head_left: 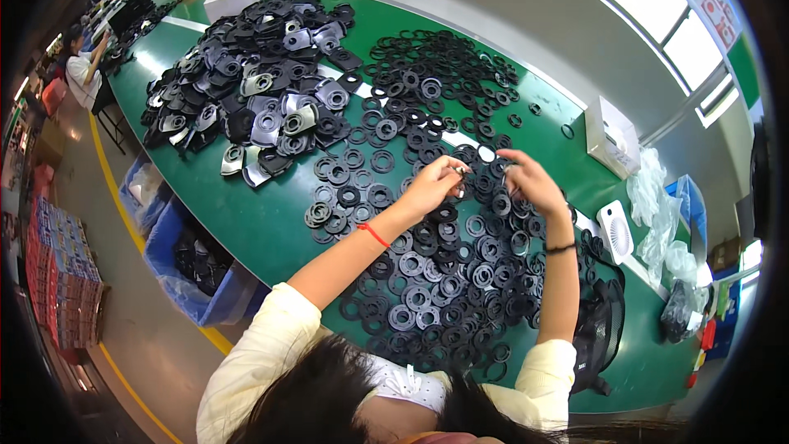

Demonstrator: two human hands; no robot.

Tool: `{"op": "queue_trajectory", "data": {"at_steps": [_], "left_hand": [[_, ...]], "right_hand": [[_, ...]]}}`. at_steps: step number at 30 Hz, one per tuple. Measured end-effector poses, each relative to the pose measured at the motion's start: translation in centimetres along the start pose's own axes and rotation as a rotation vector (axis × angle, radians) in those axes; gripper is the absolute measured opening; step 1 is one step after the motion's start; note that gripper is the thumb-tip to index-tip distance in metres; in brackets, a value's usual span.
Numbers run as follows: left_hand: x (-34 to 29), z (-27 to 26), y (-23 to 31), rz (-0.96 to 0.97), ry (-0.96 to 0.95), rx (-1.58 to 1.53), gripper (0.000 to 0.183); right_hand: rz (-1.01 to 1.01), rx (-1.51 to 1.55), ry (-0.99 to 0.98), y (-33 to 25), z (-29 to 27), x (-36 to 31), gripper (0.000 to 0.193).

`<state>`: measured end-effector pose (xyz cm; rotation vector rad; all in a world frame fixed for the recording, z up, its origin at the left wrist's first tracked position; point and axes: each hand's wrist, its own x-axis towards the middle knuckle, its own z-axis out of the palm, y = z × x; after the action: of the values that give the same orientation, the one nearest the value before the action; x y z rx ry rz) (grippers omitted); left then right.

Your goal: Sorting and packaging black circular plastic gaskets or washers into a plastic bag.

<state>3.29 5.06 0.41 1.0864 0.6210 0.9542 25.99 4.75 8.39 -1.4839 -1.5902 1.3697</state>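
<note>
green factory table [271, 230] runs long under the hands, strewn with black parts. left hand [431, 185] pinches a small black ring [460, 171] between thumb and fingertips, held above the table; the right hand [532, 182] is just beside it, fingers curled, but whether it grips anything cannot be told. below both lies a spread of black rings [436, 279]. further off, a heap of grey and black housings [263, 90]; a white box [612, 136] sits to the right.

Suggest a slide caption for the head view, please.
Left hand and right hand pinch black rings above a green table.
</note>
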Motion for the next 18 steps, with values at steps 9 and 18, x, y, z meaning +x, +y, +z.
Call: {"op": "queue_trajectory", "data": {"at_steps": [9, 18], "left_hand": [[-0.4, 3.6, -1.0, -0.012, -0.07, -0.053, 0.025], [-1.3, 1.1, 0.2, 0.028, -0.219, 0.229, 0.023]], "right_hand": [[-0.155, -0.021, 0.099, 1.1, 5.2, -5.1, 0.016], [-0.027, 0.194, 0.158, 2.6, 0.0, -9.5, 0.007]]}}
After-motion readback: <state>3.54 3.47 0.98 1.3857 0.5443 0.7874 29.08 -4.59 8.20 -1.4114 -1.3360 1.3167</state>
